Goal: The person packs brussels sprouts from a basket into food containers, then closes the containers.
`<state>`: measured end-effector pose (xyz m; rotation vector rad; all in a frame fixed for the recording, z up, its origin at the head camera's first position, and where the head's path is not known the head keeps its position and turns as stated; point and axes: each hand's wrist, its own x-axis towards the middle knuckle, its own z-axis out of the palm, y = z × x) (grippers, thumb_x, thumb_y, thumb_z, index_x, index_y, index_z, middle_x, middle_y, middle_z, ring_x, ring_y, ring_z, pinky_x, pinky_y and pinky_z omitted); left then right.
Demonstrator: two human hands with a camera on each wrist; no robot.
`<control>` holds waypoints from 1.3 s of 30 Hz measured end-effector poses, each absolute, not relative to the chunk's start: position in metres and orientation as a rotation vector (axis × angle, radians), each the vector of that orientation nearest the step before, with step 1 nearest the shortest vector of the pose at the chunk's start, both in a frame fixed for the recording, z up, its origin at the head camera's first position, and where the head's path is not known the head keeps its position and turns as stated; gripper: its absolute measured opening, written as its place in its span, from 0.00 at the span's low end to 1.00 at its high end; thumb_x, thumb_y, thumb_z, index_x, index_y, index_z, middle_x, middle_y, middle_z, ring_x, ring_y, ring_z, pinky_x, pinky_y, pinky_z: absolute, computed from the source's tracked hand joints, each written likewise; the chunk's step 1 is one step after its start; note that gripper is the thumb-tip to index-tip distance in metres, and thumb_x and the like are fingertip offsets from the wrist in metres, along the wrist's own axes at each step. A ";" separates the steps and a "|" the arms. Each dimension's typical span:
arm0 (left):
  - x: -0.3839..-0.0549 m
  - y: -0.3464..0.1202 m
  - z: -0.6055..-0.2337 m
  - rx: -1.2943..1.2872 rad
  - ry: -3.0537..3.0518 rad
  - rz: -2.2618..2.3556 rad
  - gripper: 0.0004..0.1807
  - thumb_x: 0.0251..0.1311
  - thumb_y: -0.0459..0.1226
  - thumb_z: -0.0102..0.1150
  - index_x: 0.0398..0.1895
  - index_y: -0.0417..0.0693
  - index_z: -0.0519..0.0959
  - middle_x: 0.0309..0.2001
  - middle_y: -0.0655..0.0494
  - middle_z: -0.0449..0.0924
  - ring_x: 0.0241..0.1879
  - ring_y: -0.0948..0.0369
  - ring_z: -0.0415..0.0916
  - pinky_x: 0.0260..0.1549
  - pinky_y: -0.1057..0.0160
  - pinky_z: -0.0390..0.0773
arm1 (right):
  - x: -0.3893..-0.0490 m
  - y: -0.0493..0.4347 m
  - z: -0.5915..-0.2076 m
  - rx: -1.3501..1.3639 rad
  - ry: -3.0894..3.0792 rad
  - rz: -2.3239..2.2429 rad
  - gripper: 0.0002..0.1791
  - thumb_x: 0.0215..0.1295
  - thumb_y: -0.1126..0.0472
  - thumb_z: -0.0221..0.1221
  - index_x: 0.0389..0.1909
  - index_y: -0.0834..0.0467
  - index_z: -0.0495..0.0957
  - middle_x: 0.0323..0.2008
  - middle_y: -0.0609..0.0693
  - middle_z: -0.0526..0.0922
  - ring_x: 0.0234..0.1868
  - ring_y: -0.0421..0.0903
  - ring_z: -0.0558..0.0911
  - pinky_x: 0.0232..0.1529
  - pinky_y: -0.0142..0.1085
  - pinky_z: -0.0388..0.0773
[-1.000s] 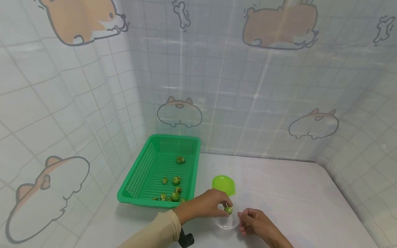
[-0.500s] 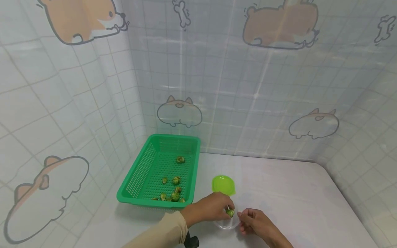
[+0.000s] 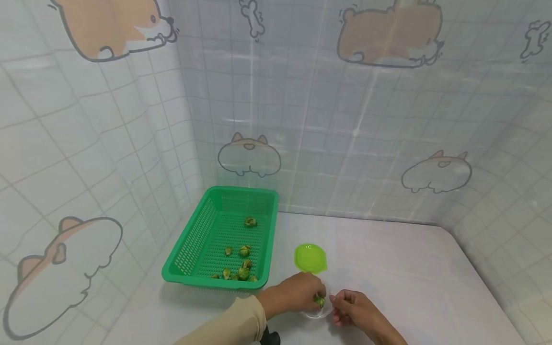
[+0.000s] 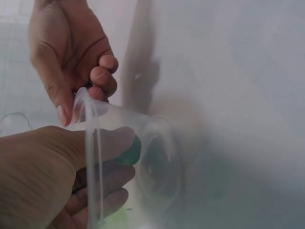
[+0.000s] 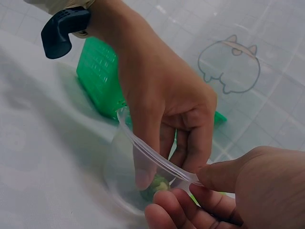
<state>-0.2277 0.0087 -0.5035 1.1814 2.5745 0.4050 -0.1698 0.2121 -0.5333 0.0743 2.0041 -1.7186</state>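
My left hand [image 3: 297, 293] pinches a Brussels sprout [image 3: 319, 301] between thumb and fingers. Both the sprout and the fingertips are down inside a clear plastic tub [image 5: 119, 176], well below its rim in the right wrist view. On the tub's right side, my right hand [image 3: 357, 310] grips the rim between thumb and fingers. In the left wrist view the tub [image 4: 155, 167] shows side-on with the sprout [image 4: 130, 152] seen through its wall. Much of the tub is hidden behind the left hand in the head view.
A green perforated basket [image 3: 273, 230] with several Brussels sprouts [image 3: 243, 273] stands to the left. Just behind the tub lies a bright green lid [image 3: 310, 258]. A patterned curtain [image 3: 323, 120] surrounds the white tabletop [image 3: 388, 258] at the back and sides.
The left hand has moved down and slightly right, lowering the sprout from the tub's opening into it. My right hand keeps its grip on the rim.
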 end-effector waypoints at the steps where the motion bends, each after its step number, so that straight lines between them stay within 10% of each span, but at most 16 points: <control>1: -0.227 0.009 -0.503 1.186 2.578 0.391 0.10 0.53 0.39 0.76 0.40 0.54 0.88 0.33 0.71 0.84 0.31 0.77 0.74 0.35 0.76 0.76 | -0.170 0.212 -0.533 0.072 2.002 -1.721 0.17 0.73 0.51 0.59 0.35 0.62 0.76 0.30 0.50 0.83 0.31 0.44 0.83 0.36 0.37 0.85; 16: -0.223 0.009 -0.503 1.207 2.619 0.340 0.08 0.54 0.40 0.76 0.37 0.53 0.88 0.29 0.71 0.81 0.26 0.75 0.69 0.29 0.76 0.73 | -0.172 0.213 -0.534 0.110 2.017 -1.695 0.18 0.72 0.48 0.60 0.36 0.62 0.76 0.30 0.51 0.83 0.30 0.43 0.83 0.36 0.37 0.85; 39: -0.231 -0.016 -0.484 1.245 2.506 0.772 0.15 0.61 0.43 0.71 0.49 0.52 0.86 0.46 0.67 0.86 0.44 0.74 0.80 0.42 0.76 0.78 | -0.172 0.214 -0.534 0.060 2.006 -1.707 0.17 0.74 0.50 0.59 0.37 0.63 0.76 0.31 0.51 0.83 0.31 0.44 0.83 0.37 0.38 0.85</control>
